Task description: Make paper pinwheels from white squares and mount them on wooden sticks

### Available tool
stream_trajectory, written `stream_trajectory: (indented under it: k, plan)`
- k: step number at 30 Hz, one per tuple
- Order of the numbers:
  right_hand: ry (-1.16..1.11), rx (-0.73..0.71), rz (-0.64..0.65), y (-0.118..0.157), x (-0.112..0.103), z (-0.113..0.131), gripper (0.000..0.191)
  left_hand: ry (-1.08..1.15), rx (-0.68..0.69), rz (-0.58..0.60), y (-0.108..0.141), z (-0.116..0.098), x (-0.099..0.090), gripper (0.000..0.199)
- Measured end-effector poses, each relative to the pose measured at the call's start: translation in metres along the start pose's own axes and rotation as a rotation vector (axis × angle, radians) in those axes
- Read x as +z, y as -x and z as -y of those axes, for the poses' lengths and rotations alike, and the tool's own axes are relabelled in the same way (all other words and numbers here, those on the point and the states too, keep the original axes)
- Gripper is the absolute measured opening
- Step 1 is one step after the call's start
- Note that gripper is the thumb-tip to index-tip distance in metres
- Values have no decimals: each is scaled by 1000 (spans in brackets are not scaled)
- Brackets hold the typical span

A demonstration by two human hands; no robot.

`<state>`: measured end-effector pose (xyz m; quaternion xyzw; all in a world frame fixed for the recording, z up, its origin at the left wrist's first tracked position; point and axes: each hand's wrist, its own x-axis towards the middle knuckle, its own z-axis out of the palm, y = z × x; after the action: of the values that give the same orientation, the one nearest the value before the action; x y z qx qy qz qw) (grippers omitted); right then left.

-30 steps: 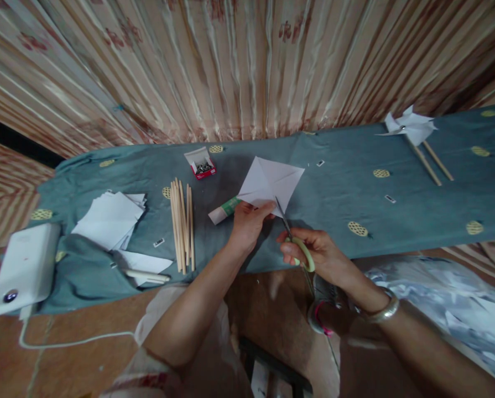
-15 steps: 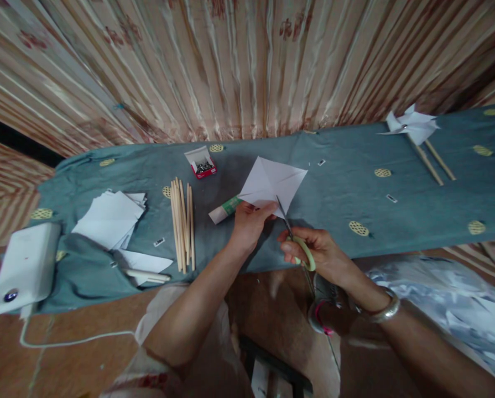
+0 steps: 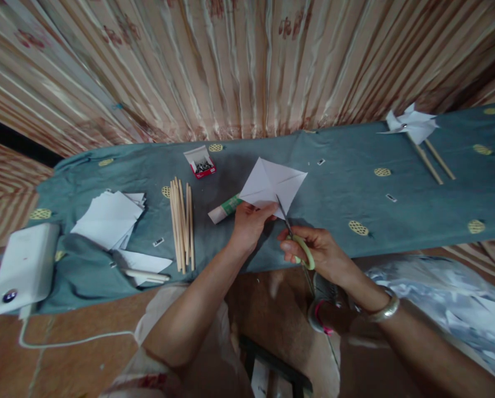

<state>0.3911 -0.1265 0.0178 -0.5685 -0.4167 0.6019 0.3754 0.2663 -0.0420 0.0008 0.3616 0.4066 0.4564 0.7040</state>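
A square white sheet of paper (image 3: 267,179), creased along its diagonals and slit in from its corners, is pinched at its near edge by my left hand (image 3: 249,225). My right hand (image 3: 316,249) is closed around the yellow-green handles of a pair of scissors (image 3: 305,254). Their blades meet the paper at its near corner, pointing toward its middle. Partly behind the paper and my left hand lies a glue stick (image 3: 223,210) with a green label.
Wooden sticks (image 3: 181,226) lie left of my hands, below an open red box of pins (image 3: 203,166). White sheets (image 3: 110,218) and a white power bank (image 3: 25,268) are farther left. A paper pinwheel (image 3: 415,124) on sticks lies far right on the green cloth (image 3: 334,182).
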Motion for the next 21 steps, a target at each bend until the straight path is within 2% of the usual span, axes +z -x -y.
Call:
stream_trajectory:
  k: [21]
  plan:
    - [-34, 19, 7, -2, -1, -4, 42, 15, -7, 18, 2, 1, -1, 20]
